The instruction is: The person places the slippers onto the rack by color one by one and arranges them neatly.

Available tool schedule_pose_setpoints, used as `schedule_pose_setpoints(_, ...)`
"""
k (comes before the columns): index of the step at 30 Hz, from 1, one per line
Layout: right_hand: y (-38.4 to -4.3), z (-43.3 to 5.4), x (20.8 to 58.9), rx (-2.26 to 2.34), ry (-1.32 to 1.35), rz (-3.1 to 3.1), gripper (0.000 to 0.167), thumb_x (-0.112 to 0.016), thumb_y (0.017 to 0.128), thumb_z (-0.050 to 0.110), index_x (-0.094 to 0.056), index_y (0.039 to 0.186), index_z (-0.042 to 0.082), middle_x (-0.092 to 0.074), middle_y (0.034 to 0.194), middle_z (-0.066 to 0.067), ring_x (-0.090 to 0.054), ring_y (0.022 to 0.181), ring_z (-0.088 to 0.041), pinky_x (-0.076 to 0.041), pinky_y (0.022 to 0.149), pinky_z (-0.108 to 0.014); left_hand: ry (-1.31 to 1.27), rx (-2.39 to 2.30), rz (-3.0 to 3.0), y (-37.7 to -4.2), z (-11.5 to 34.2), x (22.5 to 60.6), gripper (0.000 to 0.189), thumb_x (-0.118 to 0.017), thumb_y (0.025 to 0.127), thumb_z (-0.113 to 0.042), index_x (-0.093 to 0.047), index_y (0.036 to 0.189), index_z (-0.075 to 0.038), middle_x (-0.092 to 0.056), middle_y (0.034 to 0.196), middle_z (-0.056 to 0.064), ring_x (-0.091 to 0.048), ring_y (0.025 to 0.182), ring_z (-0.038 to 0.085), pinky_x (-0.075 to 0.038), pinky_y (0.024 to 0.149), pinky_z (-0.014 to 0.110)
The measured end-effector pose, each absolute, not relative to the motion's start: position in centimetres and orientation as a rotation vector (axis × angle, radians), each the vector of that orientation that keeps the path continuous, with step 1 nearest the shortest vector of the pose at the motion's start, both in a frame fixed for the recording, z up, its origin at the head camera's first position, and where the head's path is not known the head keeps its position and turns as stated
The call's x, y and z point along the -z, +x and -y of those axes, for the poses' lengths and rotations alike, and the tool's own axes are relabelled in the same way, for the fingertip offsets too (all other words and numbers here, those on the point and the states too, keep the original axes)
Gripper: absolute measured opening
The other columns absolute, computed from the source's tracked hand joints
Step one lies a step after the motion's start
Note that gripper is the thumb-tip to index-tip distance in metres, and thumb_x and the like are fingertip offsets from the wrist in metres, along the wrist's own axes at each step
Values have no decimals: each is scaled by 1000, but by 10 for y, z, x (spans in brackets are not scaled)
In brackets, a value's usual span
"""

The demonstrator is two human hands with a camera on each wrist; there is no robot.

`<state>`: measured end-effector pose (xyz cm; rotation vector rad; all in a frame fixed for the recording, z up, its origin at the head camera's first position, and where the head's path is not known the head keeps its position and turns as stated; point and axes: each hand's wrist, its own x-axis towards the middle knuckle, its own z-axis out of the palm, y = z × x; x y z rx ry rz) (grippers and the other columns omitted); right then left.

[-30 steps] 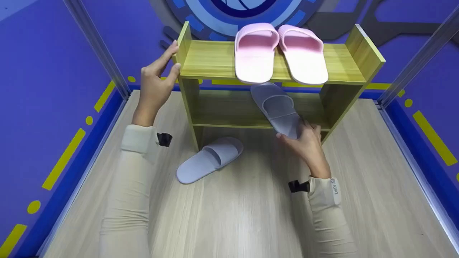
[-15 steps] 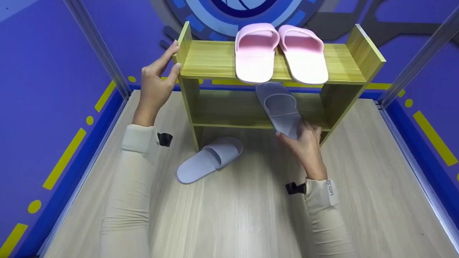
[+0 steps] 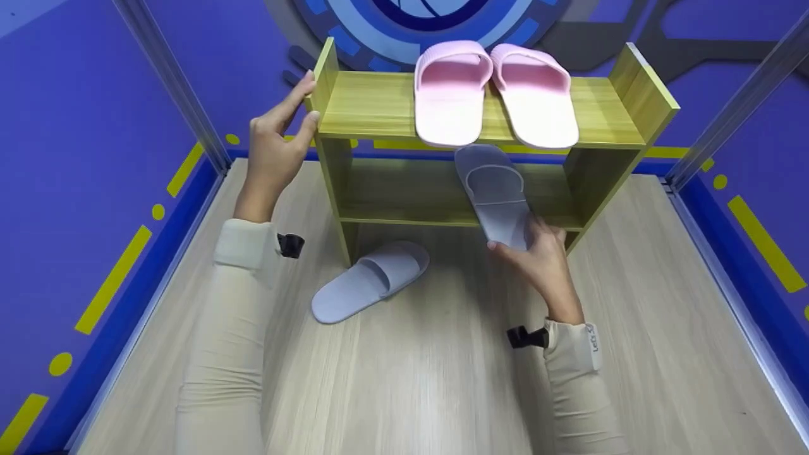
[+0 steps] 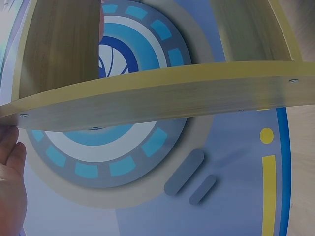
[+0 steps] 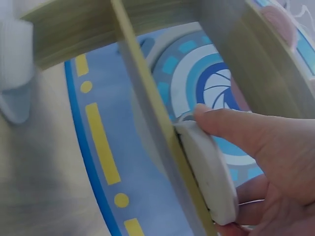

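My right hand (image 3: 540, 262) grips a grey slipper (image 3: 496, 184) by its heel end, thumb on the left edge and fingers on the right. The slipper lies over the middle shelf (image 3: 398, 189) of a wooden shoe rack, toe pointing inward. The right wrist view shows its pale heel (image 5: 211, 172) at the shelf's front edge, between thumb and fingers. My left hand (image 3: 272, 148) touches the outer face of the rack's left side panel (image 3: 324, 69) with extended fingers and thumb. The left wrist view has those fingers (image 4: 15, 157) at that panel (image 4: 147, 108).
Two pink slippers, one left (image 3: 450, 117) and one right (image 3: 540, 117), stand on the top shelf (image 3: 373, 104). Another grey slipper (image 3: 347, 296) lies on the wood-look floor (image 3: 411, 379) by the rack's left front. Blue walls (image 3: 95, 158) enclose the sides and back.
The gripped grey slipper has swung straighter, its toe shifting right. My right hand moved only slightly. My left hand, the rack and the other slippers stay put.
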<state>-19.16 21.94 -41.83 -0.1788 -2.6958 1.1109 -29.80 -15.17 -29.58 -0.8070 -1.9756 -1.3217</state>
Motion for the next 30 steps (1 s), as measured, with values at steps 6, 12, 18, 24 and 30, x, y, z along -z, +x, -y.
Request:
schedule_pose_setpoints(6, -190, -217, 417, -1144, -210, 2701, 81, -80, 74, 27, -45, 139, -6, -51, 134, -31, -36, 120, -43, -36, 102, -54, -813, 1301, 1983, -298, 152, 296, 39, -57, 96, -8, -56, 134, -3, -53, 141, 8, -49, 131, 14, -40, 109, 28)
schedule_pose_setpoints(12, -193, -211, 420, -1149, -237, 2656, 78, -80, 74, 29, -49, 136, -7, -51, 136, -29, -37, 117, -42, -38, 99, -54, -807, 1306, 1989, -299, 152, 296, 39, -58, 95, -7, -56, 133, -3, -53, 140, 8, -50, 131, 14, -40, 109, 28)
schedule_pose_setpoints(18, -197, -205, 422, -1132, -244, 2626, 78, -81, 74, 32, -50, 134, -7, -52, 133, -29, -36, 121, -43, -39, 99, -55, -798, 1296, 1994, -299, 153, 297, 40, -60, 94, -7, -57, 133, -3, -53, 140, 9, -50, 131, 15, -40, 108, 28)
schedule_pose_setpoints(24, -198, -200, 424, -1092, -202, 2607, 84, -81, 74, 35, -46, 138, -5, -50, 136, -27, -35, 119, -44, -39, 99, -54, -806, 1279, 1995, -299, 153, 297, 39, -58, 95, -8, -56, 134, -4, -52, 141, 8, -49, 132, 15, -40, 108, 28)
schedule_pose_setpoints(30, -199, -198, 427, -1063, -129, 2574, 88, -82, 74, 32, -41, 141, -7, -43, 142, -31, -34, 122, -46, -31, 104, -53, -811, 1242, 2007, -297, 153, 296, 40, -57, 96, -12, -54, 136, -4, -52, 142, 8, -49, 132, 14, -39, 109, 28)
